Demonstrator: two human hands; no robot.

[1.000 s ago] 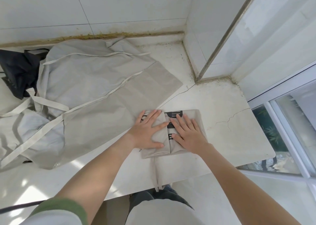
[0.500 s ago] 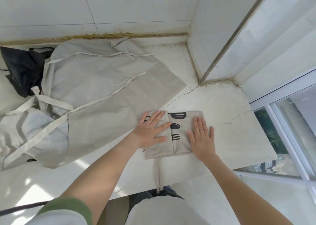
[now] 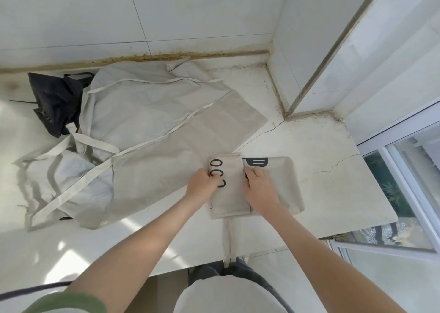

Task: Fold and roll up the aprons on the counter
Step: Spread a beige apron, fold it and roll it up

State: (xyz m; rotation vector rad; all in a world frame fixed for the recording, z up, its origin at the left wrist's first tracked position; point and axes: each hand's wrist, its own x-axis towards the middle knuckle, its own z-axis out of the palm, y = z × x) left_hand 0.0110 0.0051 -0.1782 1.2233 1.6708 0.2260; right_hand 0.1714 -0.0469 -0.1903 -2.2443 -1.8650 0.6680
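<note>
A beige folded apron with black printed shapes lies on the white counter near its front edge. Its left part is turned over into a narrow flap. My left hand grips the flap's left edge with curled fingers. My right hand holds the flap's right edge, fingers curled into the fold. A strap hangs from the apron over the counter's front edge.
Several loose beige aprons lie spread to the left, with a dark cloth behind them by the tiled wall. A wall corner juts in at the back right. A window borders the counter's right end.
Both hands lay flat on the folded apron before. Now they curl around a flap turned over from the left, and the apron shows a wider folded shape.
</note>
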